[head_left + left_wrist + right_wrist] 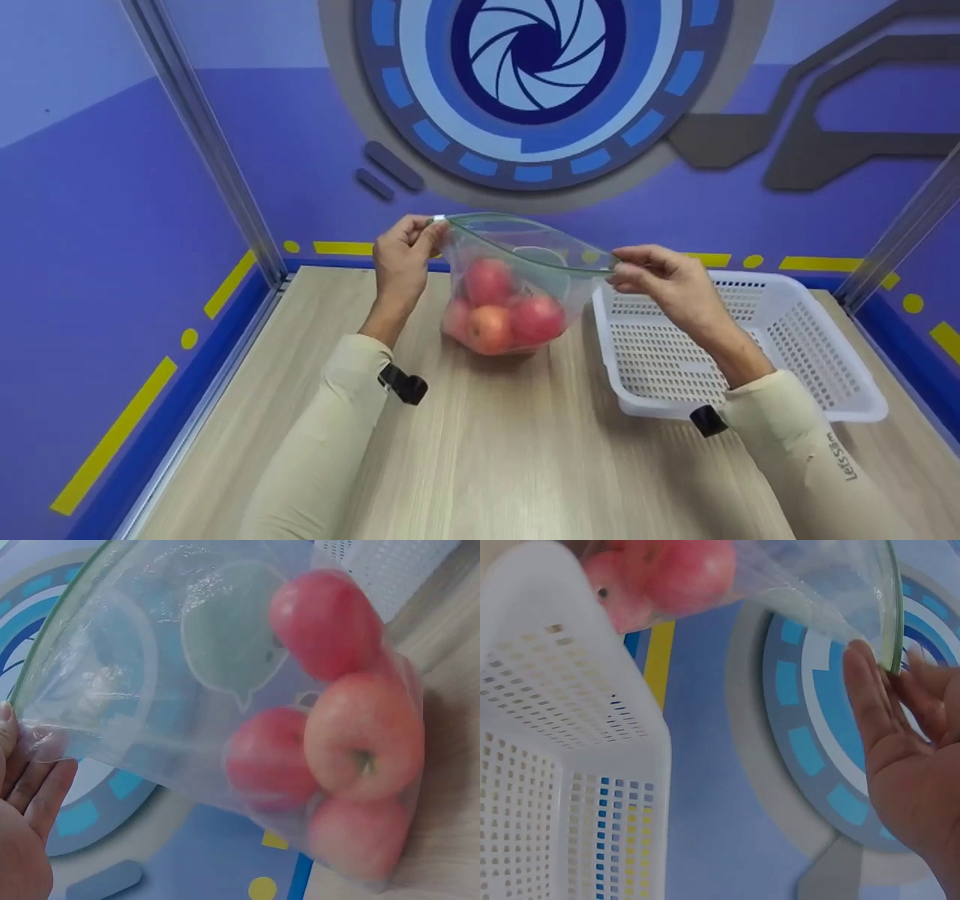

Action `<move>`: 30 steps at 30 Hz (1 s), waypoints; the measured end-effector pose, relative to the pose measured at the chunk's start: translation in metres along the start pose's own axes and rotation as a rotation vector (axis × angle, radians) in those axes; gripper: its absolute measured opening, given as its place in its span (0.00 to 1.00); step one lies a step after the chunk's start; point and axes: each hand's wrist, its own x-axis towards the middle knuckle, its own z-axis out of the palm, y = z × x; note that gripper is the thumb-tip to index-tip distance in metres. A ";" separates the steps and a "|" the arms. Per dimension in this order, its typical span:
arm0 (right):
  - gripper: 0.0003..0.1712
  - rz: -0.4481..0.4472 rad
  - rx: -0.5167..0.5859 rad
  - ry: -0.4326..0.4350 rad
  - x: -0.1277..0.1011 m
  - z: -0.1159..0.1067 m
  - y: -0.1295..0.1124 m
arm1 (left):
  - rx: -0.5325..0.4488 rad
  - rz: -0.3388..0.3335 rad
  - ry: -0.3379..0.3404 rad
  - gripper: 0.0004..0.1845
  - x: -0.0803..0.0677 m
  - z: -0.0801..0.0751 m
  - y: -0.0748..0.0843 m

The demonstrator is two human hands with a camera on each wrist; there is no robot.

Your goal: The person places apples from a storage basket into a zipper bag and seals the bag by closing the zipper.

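Note:
A clear zip bag (577, 289) with a green-edged mouth hangs between both hands, several red apples (489, 328) gathered at its bottom. My left hand (401, 259) pinches the top left corner, right at the white slider (439, 219). At the opposite corner, my right hand (667, 285) pinches the bag's rim between thumb and fingers. The mouth is parted slightly along the middle. In the left wrist view the apples (364, 736) press against the film, beside a pale green speech-bubble print (232, 634). Seen from the right wrist, fingertips (861, 652) grip the green strip's end.
A white perforated plastic basket (855, 375) stands on the right of the wooden table (480, 450), under my right forearm. Blue and purple printed panels (285, 150) with metal posts (202, 127) enclose the back and sides.

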 end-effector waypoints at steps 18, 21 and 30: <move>0.01 -0.145 -0.382 0.054 -0.011 0.000 0.018 | -0.169 -0.082 -0.091 0.05 -0.012 -0.017 -0.012; 0.03 -0.159 -0.426 0.032 -0.015 -0.005 0.024 | -0.189 -0.094 -0.147 0.05 -0.019 -0.018 -0.013; 0.03 -0.039 -0.500 -0.044 -0.014 -0.002 0.021 | -0.173 -0.107 -0.236 0.04 -0.032 -0.025 -0.013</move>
